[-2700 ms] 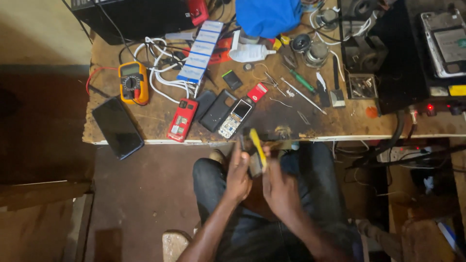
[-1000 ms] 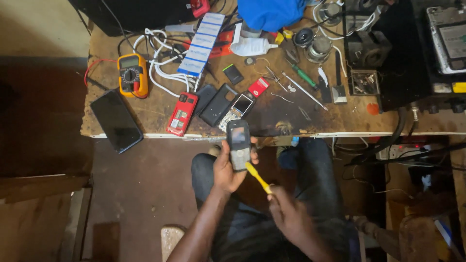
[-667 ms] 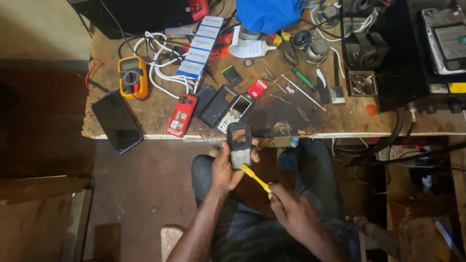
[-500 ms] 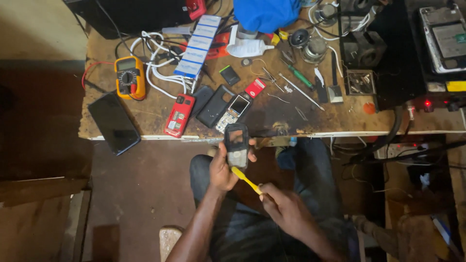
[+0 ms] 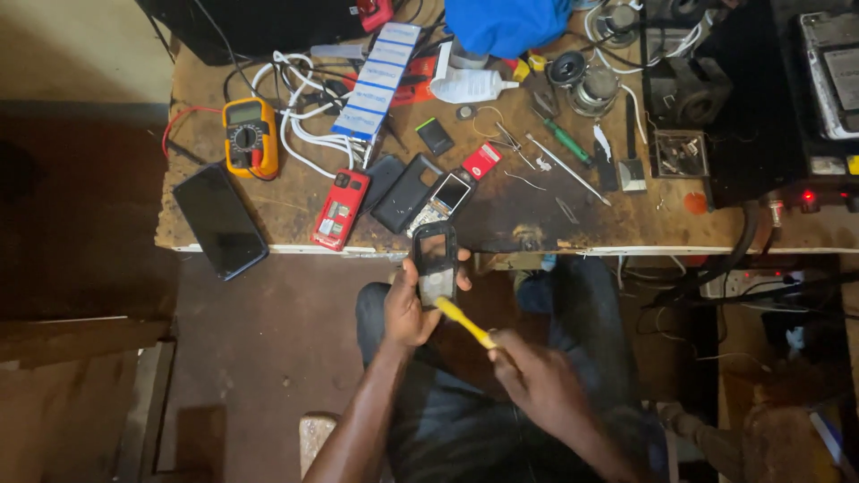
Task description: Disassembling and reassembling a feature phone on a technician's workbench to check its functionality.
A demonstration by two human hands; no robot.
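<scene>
My left hand [image 5: 410,306] holds a small dark keypad phone [image 5: 435,263] upright over my lap, just below the workbench edge. My right hand [image 5: 537,380] grips a yellow-handled tool [image 5: 465,323], whose tip rests against the lower part of the phone. Both hands are in front of my knees in dark trousers.
The wooden workbench [image 5: 501,215] carries a yellow multimeter [image 5: 250,136], a black smartphone [image 5: 219,220] hanging over the front edge, a red phone [image 5: 340,207], dark phone covers [image 5: 404,192], a white cable bundle [image 5: 300,125], a green screwdriver [image 5: 565,141], a blue cloth [image 5: 506,22] and a dark power unit [image 5: 805,89] at the right.
My left hand lifted the phone from my lap and turned it upright. My right hand moved down and right, and the yellow tool now points up at the phone's lower part.
</scene>
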